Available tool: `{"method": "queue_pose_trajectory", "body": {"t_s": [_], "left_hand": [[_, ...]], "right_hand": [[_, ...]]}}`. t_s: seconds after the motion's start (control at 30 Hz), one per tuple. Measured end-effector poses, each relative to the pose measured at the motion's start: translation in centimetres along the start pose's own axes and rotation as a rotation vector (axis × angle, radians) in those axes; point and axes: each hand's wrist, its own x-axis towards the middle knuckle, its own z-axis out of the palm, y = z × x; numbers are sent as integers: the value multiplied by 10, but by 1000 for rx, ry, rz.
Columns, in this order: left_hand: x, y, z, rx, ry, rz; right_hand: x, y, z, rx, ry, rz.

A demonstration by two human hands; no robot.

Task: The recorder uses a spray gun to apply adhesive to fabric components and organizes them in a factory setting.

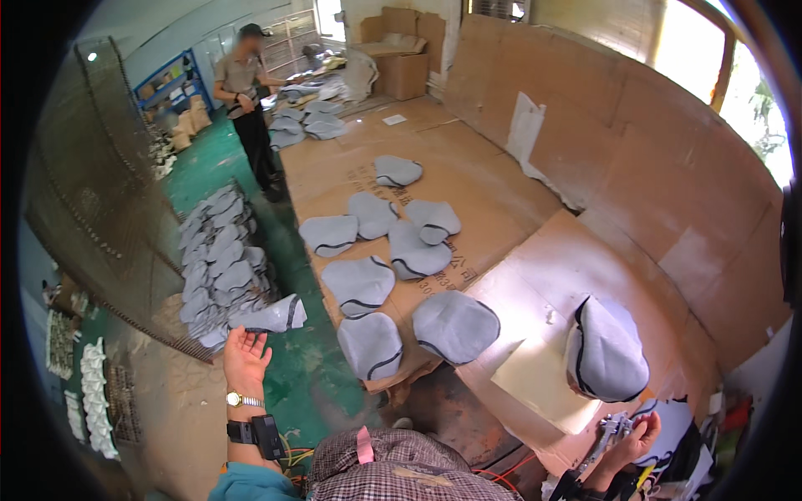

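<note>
My left hand (248, 357) reaches out at the left, palm up, thumb apart. Just beyond its fingertips is a grey fabric piece (274, 317) with a black edge band, above the near end of a piled stack of similar pieces (221, 259). The thumb is not on that piece, and whether the fingertips touch it is hard to see. At the lower right my right hand (642, 436) is closed on a silver metal tool that looks like a spray gun (616, 424). Close beyond it a rounded grey cap-like piece (610, 351) with a black band sits upright.
Several grey pieces (359, 284) lie spread over the cardboard-covered table (493, 192). A yellowish sheet (539, 380) lies before the upright piece. Cardboard panels (601, 134) line the right side. A mesh screen (109, 192) hangs left. Another person (246, 92) stands at the table's far end.
</note>
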Motion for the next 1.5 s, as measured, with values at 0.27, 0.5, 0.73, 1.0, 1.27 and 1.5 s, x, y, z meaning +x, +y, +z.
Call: {"method": "queue_pose_trajectory", "body": {"t_s": [0.27, 0.5, 0.73, 1.0, 1.27, 1.5], "left_hand": [[-8, -8, -103, 9, 222, -10], [-10, -18, -161, -103, 346, -25], [50, -9, -228, -188, 429, -71], [180, 32, -312, -197, 341, -164], [269, 111, -362, -358, 334, -143], [351, 151, -424, -451, 403, -111]], "right_hand": [[-120, 27, 226, -151, -942, -28], [-123, 191, 311, -469, -928, 227], [-102, 206, 332, -311, -864, 244], [-213, -37, 425, 11, -830, -84], [-432, -196, 561, 97, -1168, -191], [-691, -186, 722, 202, -1565, 38]]}}
